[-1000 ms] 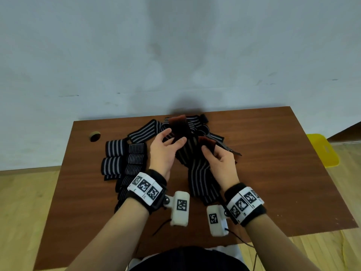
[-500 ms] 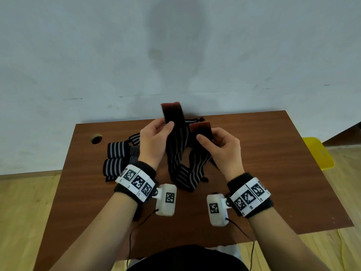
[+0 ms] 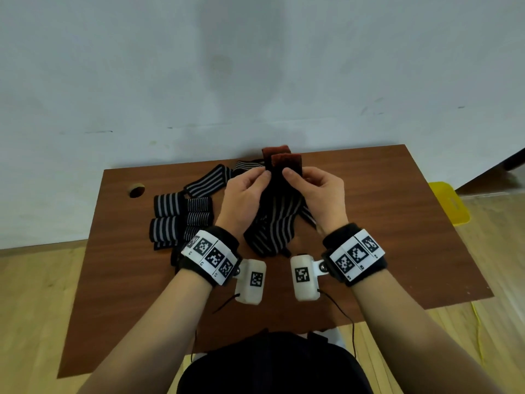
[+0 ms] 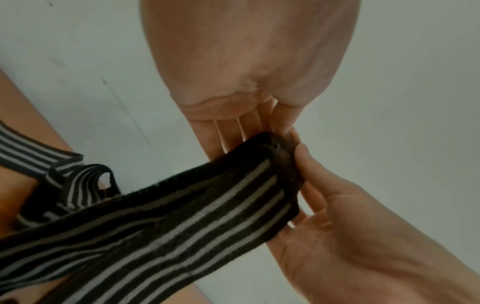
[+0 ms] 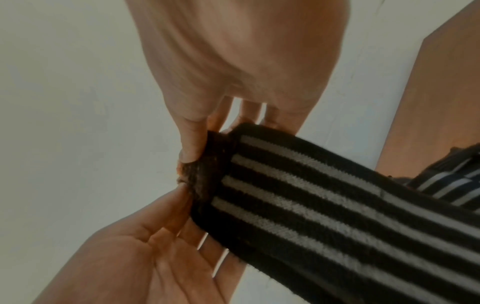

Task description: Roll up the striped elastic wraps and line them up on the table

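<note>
Above the table's (image 3: 397, 223) middle, the left hand (image 3: 241, 200) and right hand (image 3: 321, 194) each pinch a reddish-brown end patch (image 3: 285, 163) of a striped elastic wrap (image 3: 272, 223), whose doubled length hangs to the wood. Rolled wraps (image 3: 167, 217) lie toward the left edge, partly hidden behind the left wristband (image 3: 210, 255); loose wraps (image 3: 207, 183) sit near the far edge. The wristbands carry square coded tags; no writing is legible.
</note>
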`<action>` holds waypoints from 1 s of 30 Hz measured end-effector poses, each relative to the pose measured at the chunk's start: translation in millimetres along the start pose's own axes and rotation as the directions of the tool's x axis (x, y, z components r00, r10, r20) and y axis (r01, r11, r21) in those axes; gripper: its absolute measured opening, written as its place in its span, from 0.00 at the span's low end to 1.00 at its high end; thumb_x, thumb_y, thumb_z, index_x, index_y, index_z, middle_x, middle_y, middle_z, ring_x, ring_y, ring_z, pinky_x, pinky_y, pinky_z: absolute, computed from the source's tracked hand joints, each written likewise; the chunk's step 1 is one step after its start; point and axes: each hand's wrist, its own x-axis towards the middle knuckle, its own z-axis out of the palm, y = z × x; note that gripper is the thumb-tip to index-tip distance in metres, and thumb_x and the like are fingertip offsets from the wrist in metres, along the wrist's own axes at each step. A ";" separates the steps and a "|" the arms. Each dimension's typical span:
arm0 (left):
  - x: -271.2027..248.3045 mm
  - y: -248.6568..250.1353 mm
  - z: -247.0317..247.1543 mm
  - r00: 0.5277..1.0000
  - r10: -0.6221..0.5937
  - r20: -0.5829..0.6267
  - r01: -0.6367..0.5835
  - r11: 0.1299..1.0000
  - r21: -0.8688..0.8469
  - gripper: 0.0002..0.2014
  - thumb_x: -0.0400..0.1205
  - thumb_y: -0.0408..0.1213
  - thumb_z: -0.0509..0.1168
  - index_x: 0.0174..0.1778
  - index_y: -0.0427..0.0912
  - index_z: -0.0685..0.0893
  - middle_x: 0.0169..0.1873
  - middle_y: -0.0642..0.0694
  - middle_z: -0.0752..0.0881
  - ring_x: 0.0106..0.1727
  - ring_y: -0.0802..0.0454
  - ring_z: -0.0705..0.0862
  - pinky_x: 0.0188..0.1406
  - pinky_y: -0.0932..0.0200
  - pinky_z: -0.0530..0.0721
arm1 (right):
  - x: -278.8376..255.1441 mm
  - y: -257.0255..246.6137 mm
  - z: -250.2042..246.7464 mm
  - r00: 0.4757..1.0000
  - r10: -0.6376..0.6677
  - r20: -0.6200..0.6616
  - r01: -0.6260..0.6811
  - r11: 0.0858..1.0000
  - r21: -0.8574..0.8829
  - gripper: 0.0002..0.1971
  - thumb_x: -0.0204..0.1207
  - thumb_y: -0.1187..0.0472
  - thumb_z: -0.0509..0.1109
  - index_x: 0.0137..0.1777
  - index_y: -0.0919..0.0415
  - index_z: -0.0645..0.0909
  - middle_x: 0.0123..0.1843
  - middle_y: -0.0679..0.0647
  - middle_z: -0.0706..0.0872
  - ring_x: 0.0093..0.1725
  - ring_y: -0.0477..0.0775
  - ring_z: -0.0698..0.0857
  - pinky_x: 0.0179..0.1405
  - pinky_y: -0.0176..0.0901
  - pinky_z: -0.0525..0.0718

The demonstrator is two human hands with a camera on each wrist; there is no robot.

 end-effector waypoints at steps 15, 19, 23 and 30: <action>20.7 61.5 0.2 0.998 0.058 -0.032 -0.065 0.963 -0.260 0.11 0.80 0.25 0.74 0.58 0.35 0.89 0.51 0.37 0.94 0.55 0.40 0.93 0.58 0.45 0.90 | 7.4 6.5 -5.5 0.922 -0.031 0.385 0.035 0.999 -0.002 0.16 0.85 0.53 0.71 0.67 0.62 0.85 0.61 0.57 0.92 0.63 0.59 0.91 0.62 0.53 0.87; 43.8 64.1 -11.3 0.999 -0.012 -0.052 -0.007 0.936 -0.351 0.13 0.85 0.34 0.72 0.65 0.35 0.87 0.55 0.38 0.93 0.58 0.40 0.92 0.59 0.44 0.90 | 4.3 8.6 -5.7 0.951 -0.100 0.294 0.125 0.990 -0.068 0.06 0.86 0.62 0.71 0.57 0.58 0.88 0.52 0.50 0.95 0.54 0.50 0.93 0.51 0.41 0.88; 40.2 24.4 -16.9 0.952 -0.120 0.281 0.174 0.969 -0.174 0.23 0.84 0.45 0.70 0.73 0.42 0.81 0.60 0.43 0.91 0.59 0.45 0.91 0.51 0.54 0.90 | 11.8 0.4 0.1 0.986 -0.135 0.101 0.134 0.991 0.016 0.07 0.86 0.58 0.71 0.57 0.58 0.89 0.54 0.57 0.94 0.56 0.57 0.93 0.58 0.56 0.90; 5.4 -29.7 14.9 0.977 -0.163 0.136 0.159 0.987 0.039 0.14 0.84 0.32 0.73 0.64 0.47 0.86 0.57 0.49 0.92 0.59 0.53 0.91 0.62 0.50 0.89 | 37.3 -0.7 -3.1 0.976 0.060 0.211 -0.052 0.998 -0.044 0.17 0.87 0.51 0.69 0.64 0.64 0.85 0.61 0.61 0.92 0.63 0.60 0.90 0.70 0.64 0.85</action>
